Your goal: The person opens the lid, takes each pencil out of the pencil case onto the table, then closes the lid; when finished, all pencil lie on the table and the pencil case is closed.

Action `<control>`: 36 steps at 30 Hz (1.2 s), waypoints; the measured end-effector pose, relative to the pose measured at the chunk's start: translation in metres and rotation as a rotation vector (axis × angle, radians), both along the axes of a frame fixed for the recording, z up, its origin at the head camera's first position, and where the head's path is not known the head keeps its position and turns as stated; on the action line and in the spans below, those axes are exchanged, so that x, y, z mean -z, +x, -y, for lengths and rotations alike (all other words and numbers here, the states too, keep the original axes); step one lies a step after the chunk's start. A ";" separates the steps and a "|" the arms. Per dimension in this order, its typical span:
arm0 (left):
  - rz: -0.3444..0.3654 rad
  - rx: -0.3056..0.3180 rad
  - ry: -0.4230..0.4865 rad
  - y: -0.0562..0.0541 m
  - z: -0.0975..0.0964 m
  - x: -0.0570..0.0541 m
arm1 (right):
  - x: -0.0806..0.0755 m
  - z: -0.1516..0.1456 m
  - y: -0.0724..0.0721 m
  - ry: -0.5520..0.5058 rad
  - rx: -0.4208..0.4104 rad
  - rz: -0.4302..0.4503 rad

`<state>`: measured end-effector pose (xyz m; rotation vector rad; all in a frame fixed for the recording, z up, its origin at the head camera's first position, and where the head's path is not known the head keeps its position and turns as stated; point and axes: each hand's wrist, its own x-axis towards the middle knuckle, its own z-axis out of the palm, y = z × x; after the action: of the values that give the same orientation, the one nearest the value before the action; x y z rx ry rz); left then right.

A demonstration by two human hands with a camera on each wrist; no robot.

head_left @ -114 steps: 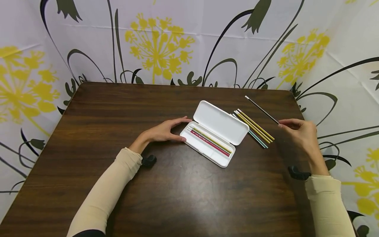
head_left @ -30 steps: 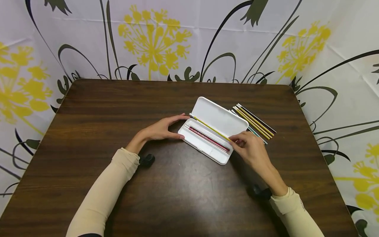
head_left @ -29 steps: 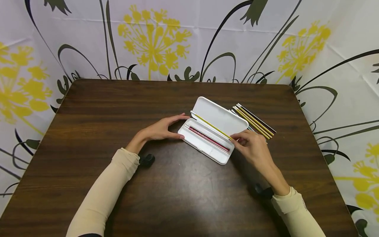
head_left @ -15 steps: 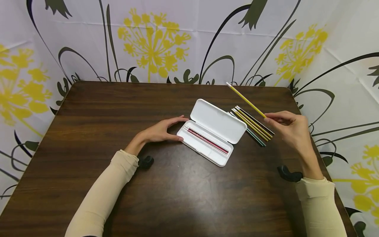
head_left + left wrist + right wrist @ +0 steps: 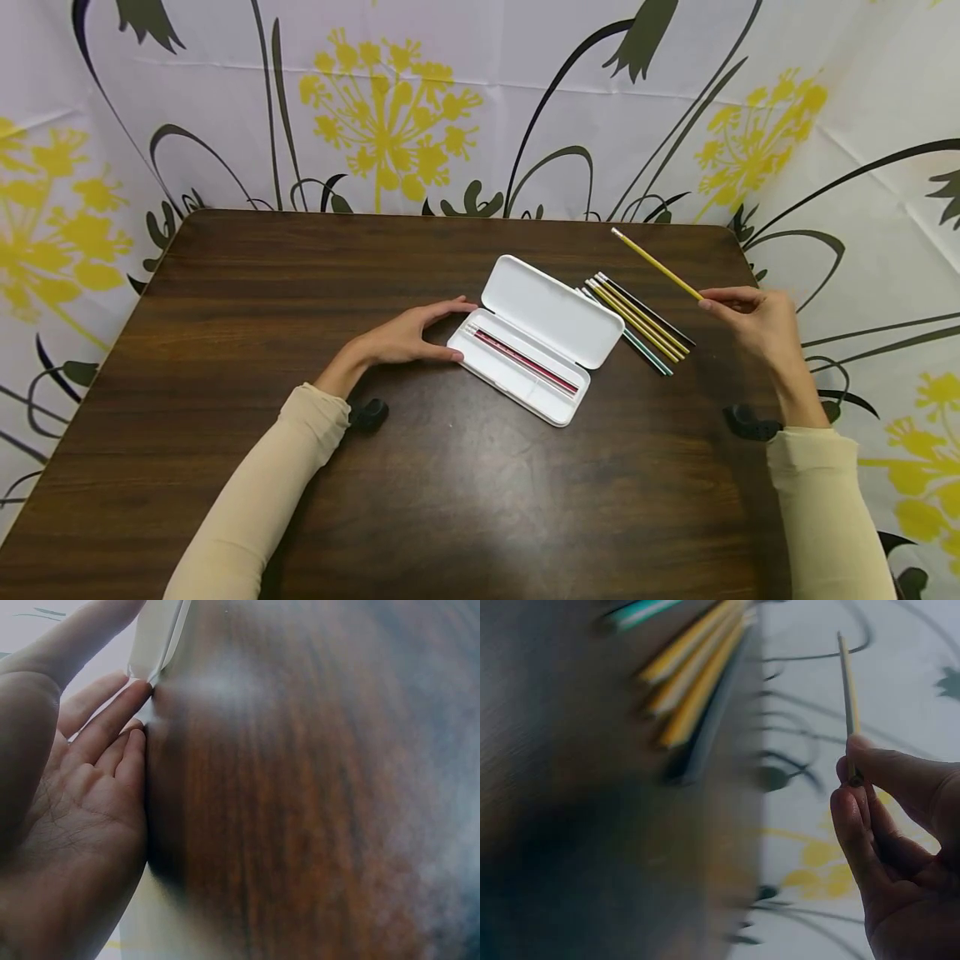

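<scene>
My right hand (image 5: 761,329) pinches a yellow pencil (image 5: 656,264) near its lower end, to the right of a row of pencils; its white eraser end points up and left. In the right wrist view, thumb and fingertips hold the pencil (image 5: 849,690). A white pencil case (image 5: 498,379) lies open, lid folded back, with a few pencils (image 5: 525,361), red and white, in its tray. My left hand (image 5: 405,333) stays at the case's left end, thumb at the front corner, index finger at the back corner, fingers extended in the left wrist view (image 5: 90,780).
Right of the case lie teal pencils (image 5: 647,351), several gold pencils (image 5: 645,323) and a black pencil (image 5: 660,317), side by side and slanted. The brown table (image 5: 315,258) meets a flower-patterned cloth (image 5: 450,50) at its back and right edges.
The black pencil has been laid beside the gold ones. My right hand has lifted the yellow pencil out of the case and carried it right, past the row. The left hand stays put.
</scene>
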<state>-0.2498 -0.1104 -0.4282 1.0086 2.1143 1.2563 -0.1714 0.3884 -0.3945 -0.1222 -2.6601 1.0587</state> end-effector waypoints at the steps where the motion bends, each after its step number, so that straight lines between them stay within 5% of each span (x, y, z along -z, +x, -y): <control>1: -0.003 -0.001 -0.003 0.000 0.000 0.000 | 0.006 -0.002 -0.001 0.018 0.005 0.019; 5: -0.007 -0.010 -0.005 -0.001 0.001 0.004 | 0.024 -0.007 -0.001 0.090 0.005 0.086; 10: -0.028 -0.009 -0.011 -0.006 0.003 0.024 | 0.040 -0.008 0.005 0.162 0.017 0.139; 18: -0.052 -0.013 -0.035 -0.013 0.006 0.035 | 0.048 -0.002 0.004 0.216 -0.034 0.145; 26: -0.063 -0.027 -0.018 -0.017 0.005 0.031 | 0.030 0.006 0.003 0.260 -0.028 0.058; 32: -0.064 -0.026 -0.030 -0.017 0.005 0.033 | 0.002 0.025 0.011 0.188 0.010 -0.078; 36: -0.061 -0.022 -0.025 -0.013 0.007 0.037 | -0.015 0.046 0.015 0.130 -0.045 -0.197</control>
<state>-0.2628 -0.1170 -0.4650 1.0275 2.1879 1.2210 -0.1560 0.3427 -0.3797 0.0649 -2.5538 0.8592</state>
